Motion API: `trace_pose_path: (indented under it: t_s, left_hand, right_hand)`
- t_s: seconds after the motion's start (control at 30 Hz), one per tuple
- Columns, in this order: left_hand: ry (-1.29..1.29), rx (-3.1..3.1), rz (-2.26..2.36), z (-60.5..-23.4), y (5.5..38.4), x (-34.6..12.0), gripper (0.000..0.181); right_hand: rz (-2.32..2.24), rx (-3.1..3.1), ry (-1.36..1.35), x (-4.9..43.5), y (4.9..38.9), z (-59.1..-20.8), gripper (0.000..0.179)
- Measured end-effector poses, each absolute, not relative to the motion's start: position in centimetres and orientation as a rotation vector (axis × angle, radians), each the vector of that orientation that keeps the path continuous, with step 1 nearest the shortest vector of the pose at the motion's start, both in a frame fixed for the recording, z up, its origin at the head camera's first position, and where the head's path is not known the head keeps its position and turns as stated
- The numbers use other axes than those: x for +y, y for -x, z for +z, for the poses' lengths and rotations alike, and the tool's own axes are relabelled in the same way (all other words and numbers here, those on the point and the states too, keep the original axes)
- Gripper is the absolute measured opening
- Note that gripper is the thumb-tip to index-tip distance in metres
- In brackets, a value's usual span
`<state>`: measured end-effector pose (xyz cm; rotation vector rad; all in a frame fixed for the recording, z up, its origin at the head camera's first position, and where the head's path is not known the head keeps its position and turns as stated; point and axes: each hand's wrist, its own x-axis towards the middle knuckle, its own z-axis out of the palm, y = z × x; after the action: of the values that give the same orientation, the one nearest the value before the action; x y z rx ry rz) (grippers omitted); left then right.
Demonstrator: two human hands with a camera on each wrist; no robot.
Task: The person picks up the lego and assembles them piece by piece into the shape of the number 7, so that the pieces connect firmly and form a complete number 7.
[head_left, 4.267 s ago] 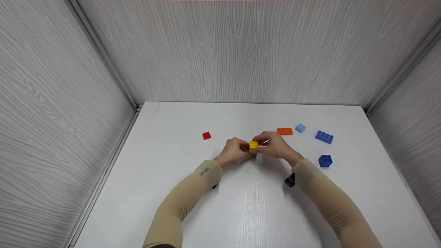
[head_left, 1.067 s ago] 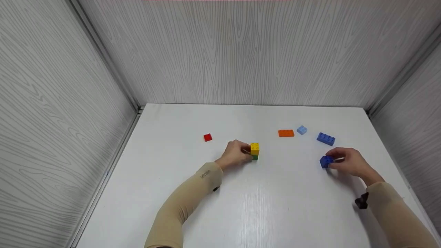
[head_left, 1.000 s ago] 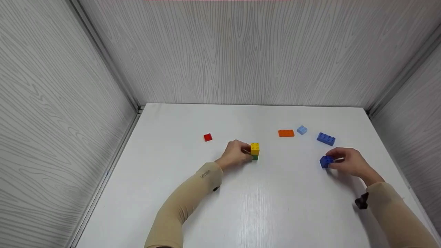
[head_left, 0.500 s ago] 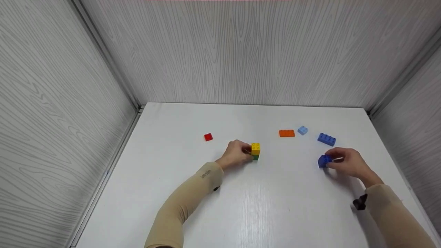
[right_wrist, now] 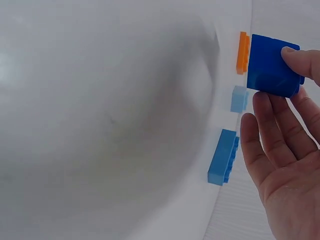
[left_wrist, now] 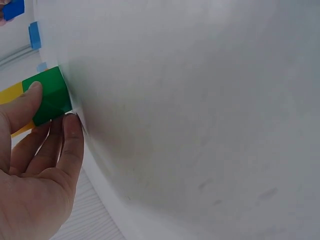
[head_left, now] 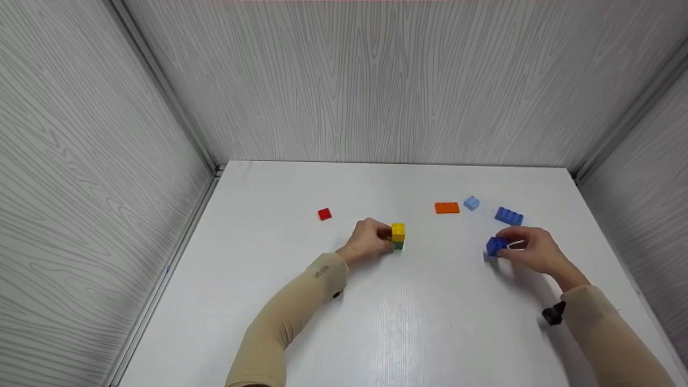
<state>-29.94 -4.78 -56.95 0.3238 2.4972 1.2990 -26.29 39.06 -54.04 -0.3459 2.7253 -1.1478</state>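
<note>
Near the middle of the table, a yellow building brick [head_left: 398, 232] sits on top of a green building brick [head_left: 399, 245]. My left hand [head_left: 367, 239] grips this stack from its left side; in the left wrist view the thumb lies on the green brick [left_wrist: 49, 95], whose base is at the table. Over on the right, my right hand [head_left: 532, 250] pinches a dark blue building brick [head_left: 495, 246] between thumb and fingers. That blue brick [right_wrist: 272, 65] is lifted off the table, with its shadow and reflection below it.
Behind the hands lie an orange brick [head_left: 447, 208], a small light blue brick [head_left: 471, 202] and a longer blue brick [head_left: 508, 216]. A flat red brick [head_left: 324, 214] lies left of the stack. Wood-grain panels [head_left: 376, 80] enclose the white table [head_left: 387, 322] at back and sides.
Earlier both hands were at the yellow and green stack. My right hand then went to the dark blue brick, and has now raised it and moved it left. My left hand stays on the stack.
</note>
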Motion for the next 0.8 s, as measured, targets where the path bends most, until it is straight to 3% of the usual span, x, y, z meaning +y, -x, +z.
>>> trace_pose_path:
  t_s: [0.8]
  left_hand:
    - [-0.309, 2.49, 1.29, -56.7, 29.9, -4.8, 0.042]
  right_hand:
    - [-1.284, 2.707, 0.498, 32.6, 27.5, -53.4, 0.041]
